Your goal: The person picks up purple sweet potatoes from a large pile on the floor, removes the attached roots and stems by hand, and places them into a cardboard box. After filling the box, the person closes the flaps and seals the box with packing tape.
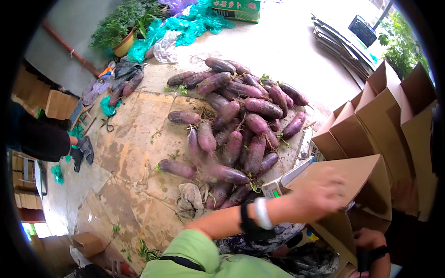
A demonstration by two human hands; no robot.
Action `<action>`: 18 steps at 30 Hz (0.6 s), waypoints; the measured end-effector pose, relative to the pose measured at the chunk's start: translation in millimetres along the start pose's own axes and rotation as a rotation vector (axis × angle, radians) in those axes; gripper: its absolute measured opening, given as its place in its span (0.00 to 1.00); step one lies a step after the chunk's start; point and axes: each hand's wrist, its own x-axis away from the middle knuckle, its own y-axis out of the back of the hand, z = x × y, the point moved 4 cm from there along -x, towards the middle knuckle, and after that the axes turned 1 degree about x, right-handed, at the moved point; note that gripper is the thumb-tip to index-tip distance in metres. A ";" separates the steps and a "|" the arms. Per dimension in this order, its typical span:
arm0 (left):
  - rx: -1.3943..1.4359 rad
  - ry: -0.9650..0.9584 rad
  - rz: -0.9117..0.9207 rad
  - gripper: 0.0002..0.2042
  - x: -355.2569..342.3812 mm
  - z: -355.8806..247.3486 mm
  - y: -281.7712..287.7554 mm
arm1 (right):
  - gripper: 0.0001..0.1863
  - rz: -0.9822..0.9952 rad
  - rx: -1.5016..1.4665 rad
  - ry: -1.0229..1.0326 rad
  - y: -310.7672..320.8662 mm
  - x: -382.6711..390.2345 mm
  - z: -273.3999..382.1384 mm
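Note:
My left hand (324, 195) is smeared by motion over an opened cardboard box (354, 173); its fingers look curled, but what they hold, if anything, is unclear. Lower right, my right hand (369, 238) is closed at the edge of the same box, with its fingertips partly hidden. Beside the box, a scale (276, 191) with a small green display is partly covered by the cardboard. Straight ahead lies a large heap of long purple-red radishes (230, 113), some with green leaf stubs. One radish (227, 174) close to my left forearm points toward the scale.
Several open cardboard boxes (371, 116) stand at the right. Flattened cardboard (340, 48) is stacked behind them. A grey cloth (189, 200) lies by the heap. Green plastic bags (185, 30) and a potted plant (124, 44) are at the back. Another person's foot (83, 150) is at left.

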 end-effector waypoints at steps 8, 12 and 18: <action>-0.487 0.904 -0.036 0.08 232.8 79.6 127.3 | 0.07 -1.103 -0.851 0.570 45.9 118.7 119.7; -0.570 1.031 -0.080 0.08 280.3 97.3 160.9 | 0.09 -0.833 -0.645 0.956 30.4 101.9 224.8; -0.596 0.935 -0.128 0.08 240.4 163.5 183.0 | 0.10 -0.368 -0.579 1.139 -21.2 -23.8 365.0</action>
